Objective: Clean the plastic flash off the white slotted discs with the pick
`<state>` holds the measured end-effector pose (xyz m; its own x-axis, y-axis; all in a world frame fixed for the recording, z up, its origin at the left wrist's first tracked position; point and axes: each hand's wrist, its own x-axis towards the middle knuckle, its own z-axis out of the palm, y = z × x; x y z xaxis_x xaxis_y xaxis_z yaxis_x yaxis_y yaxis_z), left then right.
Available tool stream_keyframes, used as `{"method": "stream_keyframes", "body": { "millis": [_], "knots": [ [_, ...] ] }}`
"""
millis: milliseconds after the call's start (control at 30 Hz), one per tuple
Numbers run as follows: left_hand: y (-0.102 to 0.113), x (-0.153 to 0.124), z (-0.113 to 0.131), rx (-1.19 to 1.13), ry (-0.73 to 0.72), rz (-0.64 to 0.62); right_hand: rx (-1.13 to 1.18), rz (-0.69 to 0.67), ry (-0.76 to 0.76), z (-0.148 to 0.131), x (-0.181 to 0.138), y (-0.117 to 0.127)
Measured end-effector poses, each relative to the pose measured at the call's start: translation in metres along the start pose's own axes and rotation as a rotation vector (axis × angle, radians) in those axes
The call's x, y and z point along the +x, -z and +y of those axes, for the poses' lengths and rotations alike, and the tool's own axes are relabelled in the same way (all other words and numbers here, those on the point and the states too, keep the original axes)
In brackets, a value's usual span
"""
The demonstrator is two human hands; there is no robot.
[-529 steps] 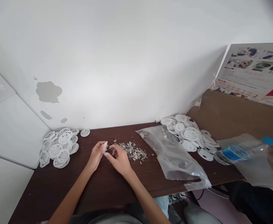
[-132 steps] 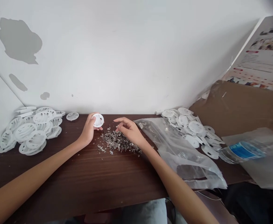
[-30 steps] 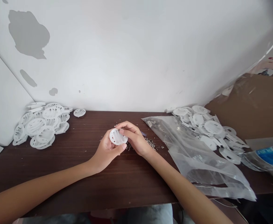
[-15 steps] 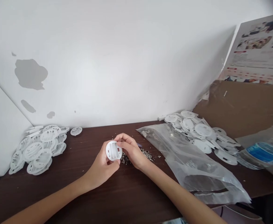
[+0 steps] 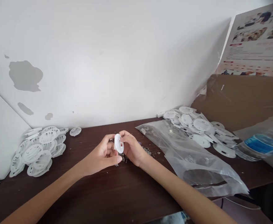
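Both hands meet above the desk (image 5: 91, 193), close to its middle. The left hand (image 5: 101, 154) and the right hand (image 5: 131, 149) each pinch the same white disc (image 5: 119, 143). The disc stands on edge between the fingertips, clear of the desk surface, thumbs low and fingers curled over its rim. One slot in the disc faces the camera.

Directly under and just behind the right hand lies a scatter of small metal pieces (image 5: 147, 151), partly hidden by the hands. What the pieces are cannot be made out.

Further to the right of the right hand, a clear plastic bag (image 5: 197, 161) lies flat on the desk. Beyond the bag, a heap of plain white discs (image 5: 197, 126) rests against a cardboard sheet (image 5: 243, 99). A water bottle (image 5: 257, 146) lies on its side at the far right.

Well to the left of the left hand, a heap of slotted white discs (image 5: 37, 149) sits against the wall (image 5: 103, 62).
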<state>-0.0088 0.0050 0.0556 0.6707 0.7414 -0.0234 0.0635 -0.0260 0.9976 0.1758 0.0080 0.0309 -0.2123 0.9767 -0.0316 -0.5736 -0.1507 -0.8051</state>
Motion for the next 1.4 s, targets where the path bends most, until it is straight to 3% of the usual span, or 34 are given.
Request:
{"method": "stream_keyframes", "body": {
  "millis": [100, 300, 733, 1100, 1167, 1233, 1300, 1400],
  "knots": [
    [0.004, 0.008, -0.005, -0.028, -0.056, 0.060, 0.071, -0.025, -0.060, 0.001, 0.000, 0.000],
    [-0.001, 0.018, -0.012, 0.043, -0.074, 0.366, 0.176, -0.056, -0.192, 0.011, -0.004, -0.005],
    [0.000, 0.020, -0.020, -0.008, -0.022, 0.451, 0.155, -0.024, -0.218, 0.014, -0.008, -0.008],
    [0.002, 0.019, -0.024, -0.009, -0.045, 0.435, 0.169, -0.029, -0.243, 0.014, -0.008, -0.008],
    [0.002, 0.019, -0.022, -0.059, -0.016, 0.452, 0.106, -0.034, -0.180, 0.016, -0.006, -0.005],
    [0.002, 0.019, -0.019, -0.160, 0.017, 0.469, -0.026, -0.035, -0.024, 0.016, -0.003, -0.001],
    [0.002, 0.017, -0.016, -0.283, 0.078, 0.440, -0.248, -0.035, 0.220, 0.014, -0.001, 0.004],
    [0.000, 0.015, -0.010, -0.464, 0.264, 0.295, -0.691, -0.022, 0.592, 0.007, 0.002, 0.012]
  ]
}}
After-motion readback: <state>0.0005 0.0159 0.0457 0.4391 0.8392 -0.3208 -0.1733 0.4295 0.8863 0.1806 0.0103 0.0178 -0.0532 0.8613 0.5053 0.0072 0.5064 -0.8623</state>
